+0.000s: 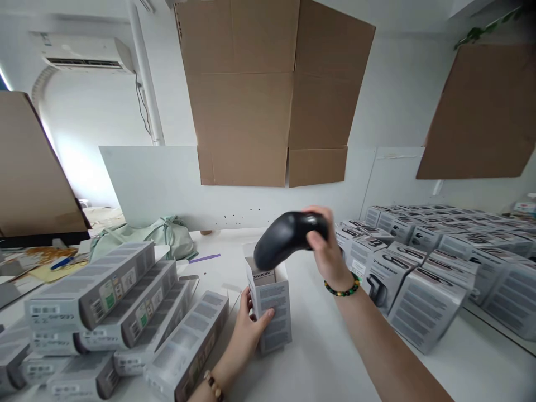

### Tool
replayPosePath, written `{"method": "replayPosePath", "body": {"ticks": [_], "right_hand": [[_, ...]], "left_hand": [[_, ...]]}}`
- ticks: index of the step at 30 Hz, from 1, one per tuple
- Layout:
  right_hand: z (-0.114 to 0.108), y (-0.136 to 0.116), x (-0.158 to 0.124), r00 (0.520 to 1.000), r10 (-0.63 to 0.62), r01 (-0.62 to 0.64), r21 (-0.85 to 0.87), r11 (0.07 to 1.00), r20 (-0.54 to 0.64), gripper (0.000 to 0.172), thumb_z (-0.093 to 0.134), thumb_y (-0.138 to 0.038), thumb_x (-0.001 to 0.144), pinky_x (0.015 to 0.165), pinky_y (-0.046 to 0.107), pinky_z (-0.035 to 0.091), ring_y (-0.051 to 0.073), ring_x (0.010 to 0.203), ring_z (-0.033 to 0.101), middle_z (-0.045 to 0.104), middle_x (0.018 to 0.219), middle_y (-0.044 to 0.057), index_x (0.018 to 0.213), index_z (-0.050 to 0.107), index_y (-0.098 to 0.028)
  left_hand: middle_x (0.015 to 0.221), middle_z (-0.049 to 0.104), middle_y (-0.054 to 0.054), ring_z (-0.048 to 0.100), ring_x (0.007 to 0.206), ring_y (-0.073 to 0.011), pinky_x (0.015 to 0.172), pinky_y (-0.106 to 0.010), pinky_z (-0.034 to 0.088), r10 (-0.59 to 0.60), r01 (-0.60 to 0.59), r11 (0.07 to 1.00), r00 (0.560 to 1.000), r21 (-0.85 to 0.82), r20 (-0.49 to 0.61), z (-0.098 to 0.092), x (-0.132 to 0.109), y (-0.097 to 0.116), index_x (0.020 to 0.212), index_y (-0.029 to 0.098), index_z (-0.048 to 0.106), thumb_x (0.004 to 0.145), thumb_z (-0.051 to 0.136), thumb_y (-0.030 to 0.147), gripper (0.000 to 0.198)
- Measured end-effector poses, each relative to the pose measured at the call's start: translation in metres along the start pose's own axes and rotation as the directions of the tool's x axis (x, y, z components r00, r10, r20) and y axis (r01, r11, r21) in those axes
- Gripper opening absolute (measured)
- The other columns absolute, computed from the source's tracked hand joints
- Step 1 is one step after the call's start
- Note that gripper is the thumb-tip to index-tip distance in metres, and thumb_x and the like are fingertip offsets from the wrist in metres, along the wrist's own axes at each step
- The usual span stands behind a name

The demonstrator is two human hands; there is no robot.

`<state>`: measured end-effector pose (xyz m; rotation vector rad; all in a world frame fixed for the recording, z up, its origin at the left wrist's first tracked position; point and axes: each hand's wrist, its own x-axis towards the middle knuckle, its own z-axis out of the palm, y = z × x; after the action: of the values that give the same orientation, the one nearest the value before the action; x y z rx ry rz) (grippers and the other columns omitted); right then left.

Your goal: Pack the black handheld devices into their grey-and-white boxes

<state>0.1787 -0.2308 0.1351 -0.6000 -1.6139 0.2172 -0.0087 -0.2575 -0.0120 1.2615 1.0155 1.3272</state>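
Observation:
My left hand point(245, 329) grips an open white-and-grey SilverCrest carton point(270, 315) from the side, holding it upright on the white table point(318, 346). My right hand point(322, 245) holds a black handheld device point(285, 240) tilted just above the carton's open top. The device's lower end overlaps the carton mouth in this view, and I cannot tell whether it touches. The carton's inside is mostly hidden by the device.
Stacked long grey boxes point(109, 312) fill the table's left side. Rows of SilverCrest cartons point(422, 273) stand at the right. Behind are a pale green bag point(146, 240), a purple strip point(204, 258), and a blue pen point(62, 263) on papers. Cardboard sheets point(251, 95) rise overhead.

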Motion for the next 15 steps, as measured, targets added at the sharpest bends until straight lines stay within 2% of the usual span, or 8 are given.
{"method": "replayPosePath", "body": {"ticks": [2,3,4,6,8,11,13,15], "right_hand": [[0.006,-0.016,0.0,0.983,0.028,-0.027,-0.012,1.0,0.182,0.028,0.053,-0.046,0.089,0.078,0.034,0.05,0.02,0.087,0.058,0.058,0.1,0.004,0.108,0.049,-0.026],[0.009,-0.02,-0.001,0.972,0.058,-0.056,-0.013,0.998,0.227,0.026,0.054,-0.045,0.089,0.078,0.034,0.049,0.02,0.085,0.058,0.059,0.096,0.003,0.106,0.05,-0.025],[0.01,-0.021,-0.002,0.967,0.092,-0.089,-0.023,0.996,0.236,0.025,0.054,-0.044,0.089,0.078,0.034,0.049,0.02,0.084,0.057,0.059,0.095,0.003,0.105,0.05,-0.025],[0.01,-0.019,-0.004,0.973,0.143,-0.136,-0.048,0.99,0.181,0.025,0.053,-0.045,0.09,0.079,0.034,0.048,0.02,0.085,0.057,0.059,0.095,0.003,0.104,0.05,-0.025],[0.007,-0.016,-0.005,0.974,0.162,-0.151,-0.08,0.985,0.158,0.026,0.053,-0.046,0.09,0.08,0.034,0.047,0.02,0.086,0.057,0.06,0.097,0.003,0.105,0.05,-0.025],[0.006,-0.014,-0.005,0.96,0.161,-0.124,-0.169,0.978,0.227,0.026,0.056,-0.044,0.088,0.089,0.037,0.045,0.022,0.096,0.057,0.06,0.104,0.005,0.107,0.052,-0.025],[0.01,-0.012,-0.007,0.916,0.192,-0.101,-0.263,0.96,0.351,0.028,0.062,-0.042,0.086,0.093,0.04,0.044,0.025,0.103,0.056,0.061,0.106,0.005,0.107,0.056,-0.025],[0.017,-0.009,-0.011,0.825,0.253,-0.067,-0.357,0.932,0.505,0.028,0.07,-0.038,0.081,0.092,0.041,0.045,0.026,0.102,0.056,0.063,0.102,0.005,0.103,0.06,-0.024]], "left_hand": [[0.116,0.066,-0.013,0.064,0.109,-0.0301,0.086,-0.04,0.054,0.022,-0.021,1.0,0.999,0.015,-0.031,-0.002,0.002,-0.001,0.121,0.021,0.045,0.064,0.078,0.047,0.071],[0.116,0.066,-0.013,0.063,0.109,-0.0307,0.086,-0.041,0.054,0.031,-0.03,0.999,0.998,0.018,-0.048,-0.003,0.004,-0.002,0.118,0.021,0.047,0.062,0.078,0.047,0.069],[0.116,0.065,-0.013,0.063,0.11,-0.0312,0.086,-0.041,0.053,0.038,-0.037,0.999,0.997,0.018,-0.063,-0.004,0.005,-0.001,0.117,0.021,0.048,0.062,0.079,0.047,0.068],[0.117,0.065,-0.013,0.061,0.112,-0.0318,0.087,-0.042,0.053,0.044,-0.043,0.999,0.996,0.024,-0.073,-0.006,0.007,0.0,0.117,0.022,0.049,0.06,0.08,0.045,0.069],[0.116,0.065,-0.013,0.061,0.112,-0.0311,0.088,-0.042,0.052,0.042,-0.041,0.999,0.998,0.034,-0.044,-0.006,0.006,0.003,0.12,0.021,0.048,0.06,0.081,0.045,0.072],[0.114,0.066,-0.012,0.062,0.11,-0.03,0.088,-0.041,0.052,0.034,-0.035,0.999,0.999,0.035,0.022,-0.004,0.002,0.006,0.122,0.021,0.048,0.061,0.08,0.046,0.073],[0.119,0.064,-0.013,0.062,0.111,-0.0298,0.089,-0.04,0.052,0.047,-0.049,0.998,0.997,0.038,0.063,-0.002,0.0,0.006,0.125,0.022,0.045,0.063,0.079,0.045,0.074],[0.133,0.055,-0.015,0.058,0.118,-0.03,0.094,-0.042,0.05,0.094,-0.098,0.994,0.992,0.043,0.081,-0.003,-0.002,0.005,0.135,0.025,0.036,0.067,0.078,0.042,0.082]]}}
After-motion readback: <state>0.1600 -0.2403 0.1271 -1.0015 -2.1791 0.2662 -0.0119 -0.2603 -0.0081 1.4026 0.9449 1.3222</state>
